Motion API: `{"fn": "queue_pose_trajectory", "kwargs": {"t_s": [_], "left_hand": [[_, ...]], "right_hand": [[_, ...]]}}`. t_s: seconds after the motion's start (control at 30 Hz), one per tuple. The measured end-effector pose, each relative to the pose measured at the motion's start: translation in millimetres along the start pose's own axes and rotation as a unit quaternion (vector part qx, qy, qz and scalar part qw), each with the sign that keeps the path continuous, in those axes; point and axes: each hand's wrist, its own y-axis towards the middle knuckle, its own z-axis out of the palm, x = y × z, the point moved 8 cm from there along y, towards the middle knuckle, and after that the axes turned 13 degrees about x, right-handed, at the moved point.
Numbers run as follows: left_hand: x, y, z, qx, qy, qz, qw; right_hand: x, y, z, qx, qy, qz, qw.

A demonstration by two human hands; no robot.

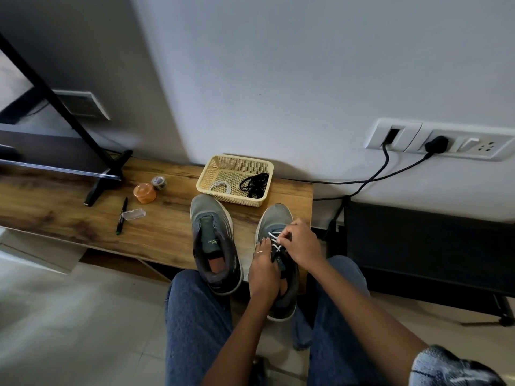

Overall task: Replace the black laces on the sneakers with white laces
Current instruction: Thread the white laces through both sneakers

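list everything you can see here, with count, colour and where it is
sneakers: 2, grey, side by side on wooden bench
white lace: 1, part threaded in right sneaker
basket: 1, cream, behind the sneakers
black laces: bundle, in basket
spare white lace: 1, in basket
orange jar: 1, bench
tape roll: 1, beside jar
pen: 1, black, bench
clear case: 1, by pen
plug: 1, black, wall socket
left hand: holds right sneaker
right hand: pinches white lace
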Motion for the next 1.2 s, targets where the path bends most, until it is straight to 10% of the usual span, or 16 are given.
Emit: {"fn": "queue_pose_trajectory", "kwargs": {"t_s": [0.27,0.67,1.2], "left_hand": [[-1.0,-1.3,0.6,0.002,-0.002,0.01,1.0],[5.7,1.4,2.3,0.005,-0.018,-0.005,1.0],[14.2,4.8,5.5,-0.002,-0.031,0.004,1.0]], "right_hand": [[11.0,8.2,10.1,0.04,-0.121,0.038,0.991],[-5.2,3.3,-8.1,0.024,0.093,-0.004,0.995],[21.1,2.4,9.4,0.083,-0.139,-0.062,0.985]]}}
